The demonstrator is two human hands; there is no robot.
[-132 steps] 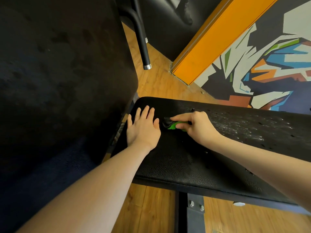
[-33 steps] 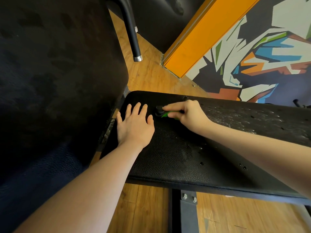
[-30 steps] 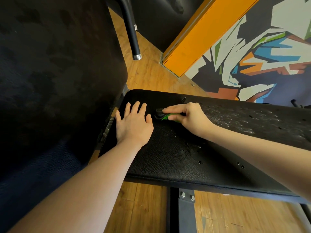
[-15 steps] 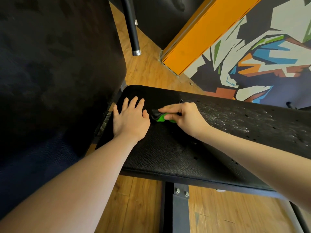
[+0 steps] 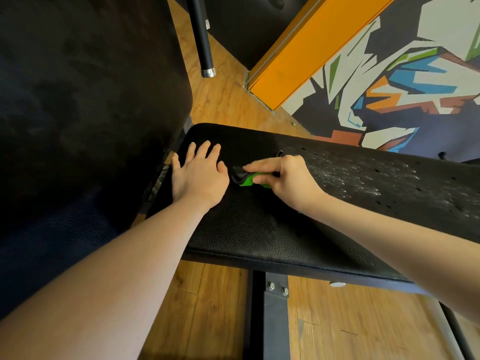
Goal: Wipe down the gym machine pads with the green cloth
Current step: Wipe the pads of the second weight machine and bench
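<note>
A flat black seat pad runs from the centre to the right edge; its right part is worn and speckled. My left hand lies flat on the pad's left end, fingers spread. Just right of it my right hand holds a small bunched green cloth against the pad, forefinger stretched over it and thumb below. Most of the cloth is hidden under the fingers. A large upright black back pad fills the left side.
A black steel frame post with bolts stands under the seat pad on a wooden floor. A black metal leg with a chrome tip is behind. An orange door frame and painted mural wall lie beyond.
My right hand with the cloth has stayed near the pad's left end, making only small shifts beside my left hand. The camera has tilted slightly; my left hand remains flat.
</note>
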